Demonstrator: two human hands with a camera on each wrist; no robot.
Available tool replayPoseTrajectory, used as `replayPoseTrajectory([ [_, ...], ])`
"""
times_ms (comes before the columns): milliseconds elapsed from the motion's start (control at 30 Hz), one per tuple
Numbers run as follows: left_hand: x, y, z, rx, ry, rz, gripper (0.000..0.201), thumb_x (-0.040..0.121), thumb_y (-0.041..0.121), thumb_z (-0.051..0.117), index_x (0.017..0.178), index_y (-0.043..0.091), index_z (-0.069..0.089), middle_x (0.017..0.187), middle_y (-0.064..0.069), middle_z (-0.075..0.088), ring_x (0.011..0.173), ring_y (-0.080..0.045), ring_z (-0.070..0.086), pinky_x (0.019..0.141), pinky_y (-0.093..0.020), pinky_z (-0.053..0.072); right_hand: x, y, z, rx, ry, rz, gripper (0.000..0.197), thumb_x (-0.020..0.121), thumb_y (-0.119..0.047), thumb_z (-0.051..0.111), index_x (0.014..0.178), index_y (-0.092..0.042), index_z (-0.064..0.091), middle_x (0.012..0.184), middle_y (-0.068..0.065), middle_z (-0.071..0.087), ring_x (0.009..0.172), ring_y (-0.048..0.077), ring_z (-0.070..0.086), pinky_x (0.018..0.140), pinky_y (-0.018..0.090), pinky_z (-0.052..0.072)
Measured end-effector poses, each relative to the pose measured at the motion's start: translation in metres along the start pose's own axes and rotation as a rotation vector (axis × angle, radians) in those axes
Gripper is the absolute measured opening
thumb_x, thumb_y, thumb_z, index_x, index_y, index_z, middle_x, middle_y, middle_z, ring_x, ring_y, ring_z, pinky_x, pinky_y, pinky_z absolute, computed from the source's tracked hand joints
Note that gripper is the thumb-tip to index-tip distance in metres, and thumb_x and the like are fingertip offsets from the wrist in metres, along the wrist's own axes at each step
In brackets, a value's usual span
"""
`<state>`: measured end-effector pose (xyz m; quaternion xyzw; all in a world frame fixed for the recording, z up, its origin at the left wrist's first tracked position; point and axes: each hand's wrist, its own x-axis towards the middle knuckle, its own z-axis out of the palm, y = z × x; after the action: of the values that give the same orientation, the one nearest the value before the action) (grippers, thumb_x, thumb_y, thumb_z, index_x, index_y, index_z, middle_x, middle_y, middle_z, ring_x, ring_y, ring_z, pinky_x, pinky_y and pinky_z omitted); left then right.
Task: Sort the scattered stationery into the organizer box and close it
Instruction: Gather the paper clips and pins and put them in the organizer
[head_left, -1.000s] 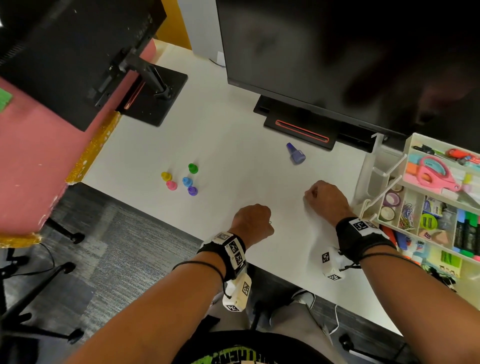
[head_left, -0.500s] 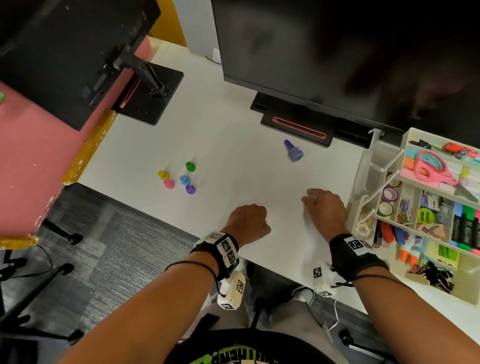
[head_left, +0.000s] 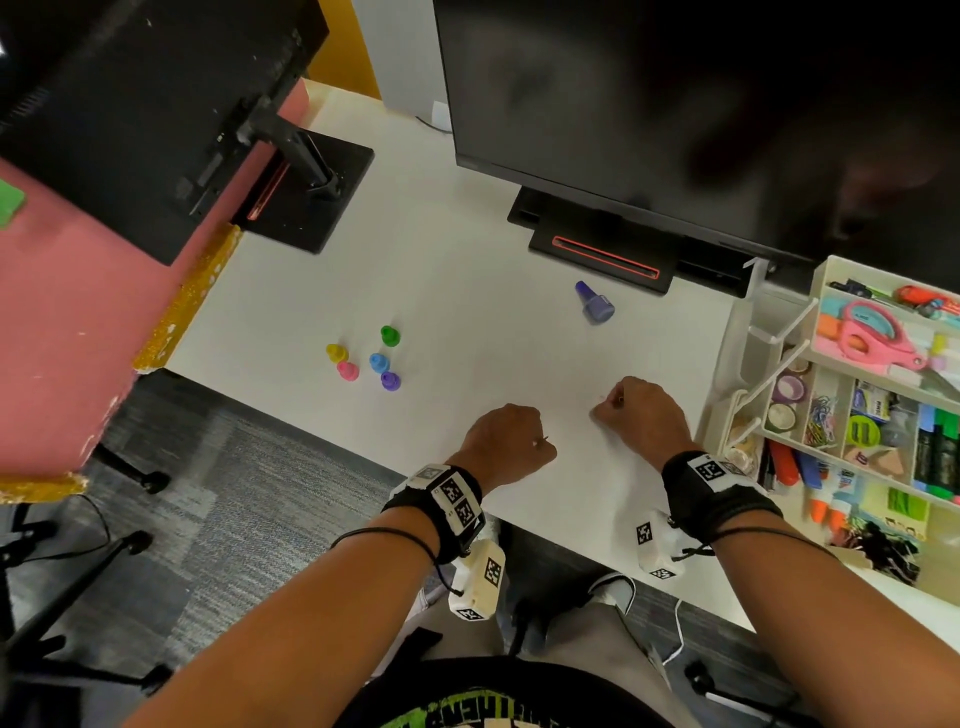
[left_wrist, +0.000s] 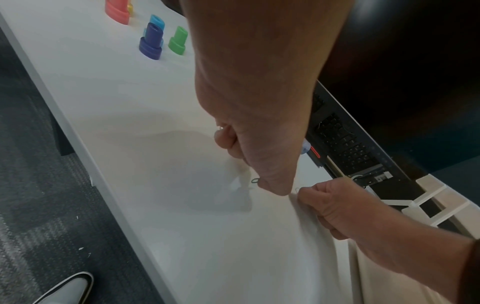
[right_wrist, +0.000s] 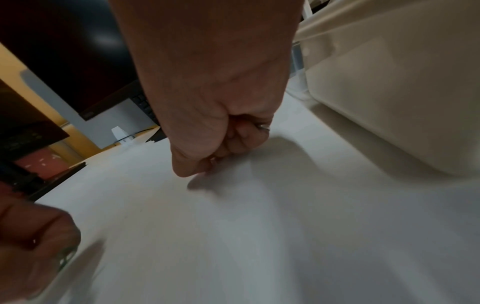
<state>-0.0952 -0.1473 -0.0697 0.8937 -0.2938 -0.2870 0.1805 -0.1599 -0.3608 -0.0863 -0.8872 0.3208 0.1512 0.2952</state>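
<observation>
My left hand (head_left: 511, 441) rests as a fist near the table's front edge and pinches a small paper clip (left_wrist: 255, 180) whose loop sticks out past the thumb. My right hand (head_left: 641, 415) is curled just to its right, fingertips down on the table, with a thin wire clip (right_wrist: 263, 127) among its fingers. The open white organizer box (head_left: 826, 270) stands at the right, its compartments holding scissors, tape, clips and markers. Several small coloured stamps (head_left: 379, 362) stand in a cluster to the left. A larger purple stamp (head_left: 596, 303) lies further back.
A large black monitor (head_left: 675, 104) on its stand fills the back of the white table (head_left: 467, 260). A second monitor stand (head_left: 306, 197) sits at the back left. The box's white lid frame (head_left: 748, 364) rises between my right hand and the compartments.
Both hands stay curled in nearly the same spots. The right hand has slid slightly towards the front edge.
</observation>
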Motion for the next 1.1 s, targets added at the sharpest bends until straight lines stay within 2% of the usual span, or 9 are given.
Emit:
replayPoseTrajectory([
  [167, 0.002, 0.002, -0.003, -0.087, 0.019, -0.002, 0.023, 0.088, 0.040, 0.063, 0.091, 0.018, 0.067, 0.093, 0.003, 0.068, 0.088, -0.020, 0.063, 0.075, -0.031, 0.051, -0.010, 0.000, 0.003, -0.120, -0.017, -0.078, 0.020, 0.088, -0.041, 0.065, 0.086, -0.022, 0.058, 0.079, -0.004, 0.066, 0.075, 0.023, 0.063, 0.066, 0.034, 0.044],
  [233, 0.003, 0.006, -0.005, -0.147, 0.013, -0.009, 0.021, 0.086, 0.042, 0.063, 0.085, 0.021, 0.063, 0.091, 0.005, 0.067, 0.087, -0.018, 0.062, 0.075, -0.031, 0.051, -0.017, -0.001, 0.003, -0.045, -0.003, -0.072, 0.021, 0.090, -0.040, 0.062, 0.085, -0.020, 0.058, 0.077, -0.004, 0.065, 0.072, 0.021, 0.062, 0.066, 0.035, 0.047],
  [333, 0.007, 0.018, -0.009, -0.290, -0.008, -0.034, 0.025, 0.085, 0.039, 0.063, 0.072, 0.018, 0.058, 0.076, 0.007, 0.063, 0.074, -0.016, 0.060, 0.067, -0.030, 0.049, -0.035, -0.003, -0.002, 0.360, 0.049, -0.021, 0.027, 0.093, -0.027, 0.057, 0.075, -0.009, 0.053, 0.071, 0.000, 0.061, 0.065, 0.022, 0.053, 0.062, 0.036, 0.043],
  [400, 0.009, 0.033, -0.014, -0.404, -0.041, -0.044, 0.033, 0.084, 0.036, 0.059, 0.061, 0.016, 0.045, 0.062, 0.005, 0.051, 0.058, -0.017, 0.046, 0.059, -0.030, 0.042, -0.050, -0.008, -0.011, 0.805, 0.072, 0.106, 0.024, 0.088, -0.013, 0.051, 0.065, -0.011, 0.045, 0.065, 0.003, 0.049, 0.059, 0.021, 0.041, 0.055, 0.033, 0.035],
  [500, 0.009, 0.064, -0.021, -0.549, -0.159, -0.031, 0.032, 0.084, 0.036, 0.047, 0.062, 0.018, 0.030, 0.062, -0.001, 0.033, 0.062, -0.019, 0.029, 0.060, -0.036, 0.029, -0.072, -0.007, -0.028, 1.354, 0.029, 0.219, 0.022, 0.077, -0.001, 0.039, 0.060, -0.015, 0.037, 0.065, 0.006, 0.044, 0.056, 0.018, 0.031, 0.046, 0.028, 0.023],
  [633, 0.006, 0.107, -0.021, -0.653, -0.307, -0.031, 0.032, 0.079, 0.040, 0.040, 0.054, 0.022, 0.031, 0.052, 0.006, 0.034, 0.060, -0.021, 0.027, 0.062, -0.037, 0.027, -0.095, 0.007, -0.053, 1.548, 0.021, 0.187, 0.025, 0.076, 0.007, 0.031, 0.066, -0.016, 0.033, 0.068, 0.005, 0.039, 0.055, 0.015, 0.028, 0.047, 0.026, 0.016],
  [800, 0.006, 0.163, -0.017, -0.706, -0.311, 0.010, 0.030, 0.076, 0.041, 0.041, 0.055, 0.021, 0.034, 0.053, 0.005, 0.036, 0.059, -0.021, 0.029, 0.058, -0.035, 0.028, -0.107, 0.042, -0.086, 1.724, 0.035, 0.307, 0.012, 0.091, -0.008, 0.046, 0.083, -0.013, 0.053, 0.073, 0.004, 0.048, 0.056, 0.013, 0.041, 0.043, 0.019, 0.033],
  [967, 0.009, 0.216, -0.014, -0.871, -0.337, -0.057, 0.026, 0.082, 0.027, 0.044, 0.058, 0.021, 0.037, 0.055, 0.002, 0.034, 0.049, -0.016, 0.027, 0.050, -0.027, 0.022, -0.110, 0.086, -0.136, 1.787, 0.176, 0.374, 0.019, 0.101, -0.010, 0.045, 0.099, 0.000, 0.061, 0.091, 0.017, 0.069, 0.085, 0.027, 0.070, 0.061, 0.026, 0.061],
  [1100, 0.013, 0.247, -0.006, -0.946, -0.366, -0.131, 0.024, 0.081, 0.018, 0.047, 0.061, 0.020, 0.033, 0.055, 0.000, 0.032, 0.045, -0.015, 0.024, 0.048, -0.025, 0.020, -0.104, 0.114, -0.171, 1.604, 0.210, 0.413, 0.020, 0.105, -0.012, 0.047, 0.109, 0.002, 0.060, 0.116, 0.025, 0.069, 0.112, 0.035, 0.070, 0.082, 0.032, 0.064],
])
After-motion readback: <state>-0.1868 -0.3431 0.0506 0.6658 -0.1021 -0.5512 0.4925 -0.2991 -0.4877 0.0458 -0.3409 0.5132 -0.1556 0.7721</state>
